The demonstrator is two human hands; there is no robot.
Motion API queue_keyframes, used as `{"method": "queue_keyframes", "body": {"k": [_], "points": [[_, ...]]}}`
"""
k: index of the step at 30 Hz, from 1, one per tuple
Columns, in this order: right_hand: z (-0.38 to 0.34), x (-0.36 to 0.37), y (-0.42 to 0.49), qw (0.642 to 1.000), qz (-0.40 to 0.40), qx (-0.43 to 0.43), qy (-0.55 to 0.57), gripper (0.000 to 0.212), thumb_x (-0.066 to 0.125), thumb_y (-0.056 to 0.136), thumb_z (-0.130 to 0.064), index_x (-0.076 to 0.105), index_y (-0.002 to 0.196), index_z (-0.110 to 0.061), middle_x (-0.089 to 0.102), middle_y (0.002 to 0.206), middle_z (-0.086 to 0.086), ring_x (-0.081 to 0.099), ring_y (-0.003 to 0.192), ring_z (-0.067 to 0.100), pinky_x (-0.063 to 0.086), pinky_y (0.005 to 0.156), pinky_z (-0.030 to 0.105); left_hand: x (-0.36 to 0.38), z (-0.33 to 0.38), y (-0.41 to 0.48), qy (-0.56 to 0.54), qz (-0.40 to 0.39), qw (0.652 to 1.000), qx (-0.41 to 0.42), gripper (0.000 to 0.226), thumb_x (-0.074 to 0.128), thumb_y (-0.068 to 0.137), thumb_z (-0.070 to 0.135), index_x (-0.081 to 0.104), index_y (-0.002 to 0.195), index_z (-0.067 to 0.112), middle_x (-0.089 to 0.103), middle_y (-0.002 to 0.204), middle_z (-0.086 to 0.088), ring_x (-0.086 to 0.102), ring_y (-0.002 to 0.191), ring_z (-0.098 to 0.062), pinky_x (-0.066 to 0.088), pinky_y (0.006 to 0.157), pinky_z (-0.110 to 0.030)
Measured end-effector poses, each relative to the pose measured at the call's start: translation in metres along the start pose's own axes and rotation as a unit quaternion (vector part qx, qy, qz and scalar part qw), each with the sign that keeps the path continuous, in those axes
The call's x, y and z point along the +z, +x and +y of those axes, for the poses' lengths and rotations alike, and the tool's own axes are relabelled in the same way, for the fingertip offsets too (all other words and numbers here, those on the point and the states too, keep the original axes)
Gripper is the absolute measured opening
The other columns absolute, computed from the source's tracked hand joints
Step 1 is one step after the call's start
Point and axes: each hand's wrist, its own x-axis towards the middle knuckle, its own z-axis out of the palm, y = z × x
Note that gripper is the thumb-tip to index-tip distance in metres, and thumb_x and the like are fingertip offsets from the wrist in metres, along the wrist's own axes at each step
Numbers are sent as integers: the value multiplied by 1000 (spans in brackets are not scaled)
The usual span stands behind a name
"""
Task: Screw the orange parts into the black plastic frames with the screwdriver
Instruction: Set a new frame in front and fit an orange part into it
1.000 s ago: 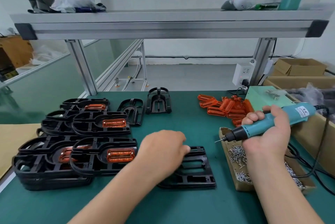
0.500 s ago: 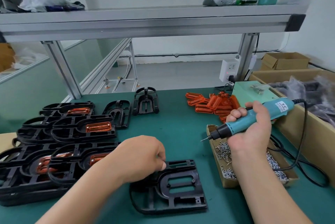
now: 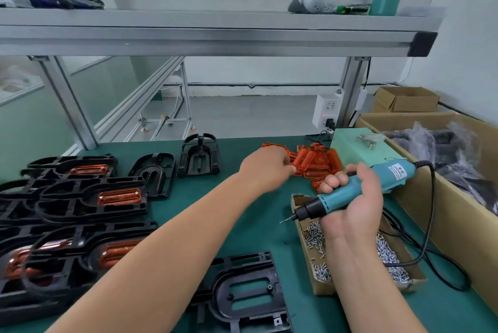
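Left hand [image 3: 266,168]: head view; stretched forward across the green table [image 3: 242,211], back of the hand up, fingers curled down at the near edge of the orange parts [image 3: 315,165]. I cannot tell whether it has taken hold of a piece or only touches the pile.
Right hand [image 3: 350,198]: wrapped around the teal screwdriver [image 3: 334,200], held above the table with the bit pointing left and slightly down.
Orange parts: loose heap at the back of the table, right of centre, just beyond the right hand.
Empty black frame [image 3: 276,292]: flat on the table at the near edge, its left side hidden under the left forearm; its central opening shows green mat.
Finished frames [image 3: 80,203]: overlapping stacks on the left, several with orange pieces seated in them.
Other black pieces [image 3: 199,154]: two at the back, between the stacks and the orange heap.
Screw tray [image 3: 310,281]: shallow cardboard tray of small silver screws [image 3: 315,235], beneath the right hand and wrist.
Cable [image 3: 431,225]: black, running from the screwdriver's rear down to the table on the right.
Cardboard box [image 3: 458,225]: long, along the right edge.
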Motion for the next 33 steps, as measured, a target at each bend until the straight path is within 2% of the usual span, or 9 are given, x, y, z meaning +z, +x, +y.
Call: {"method": "queue_keyframes", "body": {"k": [3, 7, 11, 16, 21, 24, 27, 30, 33], "points": [[0, 0, 2, 1000, 3, -2, -4, 19, 57, 104, -25, 54, 87, -15, 47, 66, -2, 48, 56, 13, 44, 51, 24, 12, 8, 35, 29, 21, 999, 8, 38, 62, 92, 56, 64, 90, 18, 65, 89, 0, 62, 86, -25, 46, 66, -35], [-1, -1, 6, 1000, 5, -4, -4, 20, 57, 104, -25, 54, 87, -15, 47, 65, -2, 48, 55, 13, 44, 51, 24, 23, 15, 58, 74, 29, 997, 16, 53, 63, 84, 71, 58, 74, 20, 59, 72, 3, 58, 69, -19, 33, 54, -31], [-2, -2, 9, 1000, 8, -2, 2, 20, 57, 104, -25, 55, 87, -15, 48, 65, -2, 49, 54, 13, 44, 50, 24, 34, 12, 64, 78, 32, 996, 17, 46, 70, 84, 60, 50, 70, 22, 54, 71, 4, 59, 76, -24, 33, 55, -32], [-1, -5, 9, 1000, 9, -1, 2, 20, 58, 104, -25, 55, 87, -15, 49, 66, -1, 50, 54, 13, 45, 50, 25, 38, 8, 62, 45, 5, 999, 4, 50, 72, 86, 60, 45, 67, 22, 51, 68, 3, 51, 63, -20, 31, 52, -32], [0, -4, 9, 1000, 9, 3, 1, 19, 58, 103, -25, 55, 88, -14, 49, 65, -1, 50, 52, 14, 45, 48, 25, 39, 4, 63, 7, 5, 1000, -14, 40, 66, 88, 46, 47, 64, 20, 50, 64, 1, 55, 66, -25, 32, 52, -31], [0, -5, 11, 1000, 13, 2, 3, 19, 57, 103, -25, 55, 87, -14, 48, 64, -1, 50, 52, 14, 45, 47, 25, 40, 8, 64, -11, 15, 1000, -20, 47, 64, 85, 59, 46, 63, 22, 50, 62, 3, 52, 59, -21, 30, 51, -30], [0, -5, 12, 1000, 16, 6, 8, 19, 57, 103, -25, 56, 86, -14, 48, 64, 0, 50, 52, 14, 45, 47, 25, 42, 16, 66, 2, 23, 1000, -7, 54, 70, 78, 70, 48, 63, 23, 53, 63, 5, 52, 57, -15, 29, 50, -29], [-1, -6, 12, 1000, 16, 5, 9, 19, 58, 102, -24, 56, 86, -14, 48, 64, 0, 50, 51, 14, 45, 47, 25, 45, 20, 66, 17, 31, 999, -1, 41, 73, 82, 54, 49, 69, 23, 54, 70, 5, 56, 68, -21, 32, 51, -29], [-2, -5, 12, 1000, 15, 2, 3, 19, 58, 103, -24, 56, 86, -15, 49, 64, -1, 50, 52, 14, 45, 47, 25, 43, 16, 62, 3, 31, 1000, 4, 33, 67, 85, 37, 49, 63, 20, 54, 63, 2, 55, 60, -20, 31, 50, -28]]}}
